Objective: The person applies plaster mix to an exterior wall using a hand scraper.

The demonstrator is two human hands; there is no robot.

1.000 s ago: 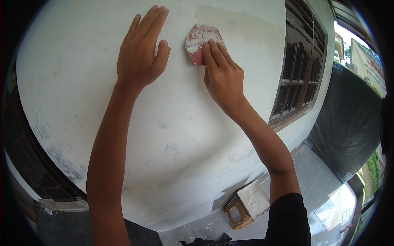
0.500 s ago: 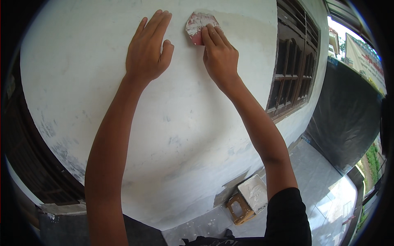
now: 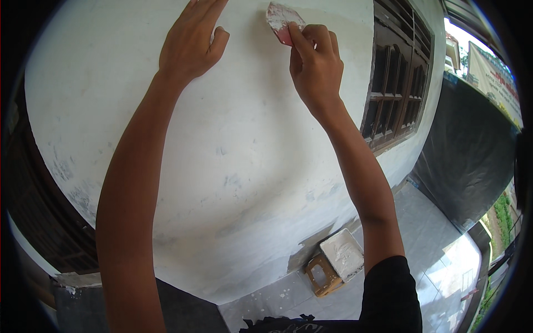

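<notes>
A white wall (image 3: 239, 127) with faint grey patches fills the middle of the view. High on its left side, my left hand (image 3: 191, 44) lies flat against it, thumb apart; the fingertips are cut off by the top edge. My right hand (image 3: 319, 66) pinches a red putty scraper (image 3: 286, 22) between thumb and fingers. White putty coats much of the scraper's face. The blade is tilted by the wall near the top, and I cannot tell whether its edge touches the surface.
Below right, a tray of white putty (image 3: 343, 252) rests on a small tan stool (image 3: 322, 275) on the grey tiled floor (image 3: 277, 294). A dark wooden window (image 3: 397, 83) is right of my right arm. Black sheeting (image 3: 466, 150) hangs farther right. A dark door frame (image 3: 44, 205) borders the left.
The right hand has shifted right with the scraper, turning it and lifting its fingers off the face. My left hand appears higher and a little farther left; the view has shifted slightly.
</notes>
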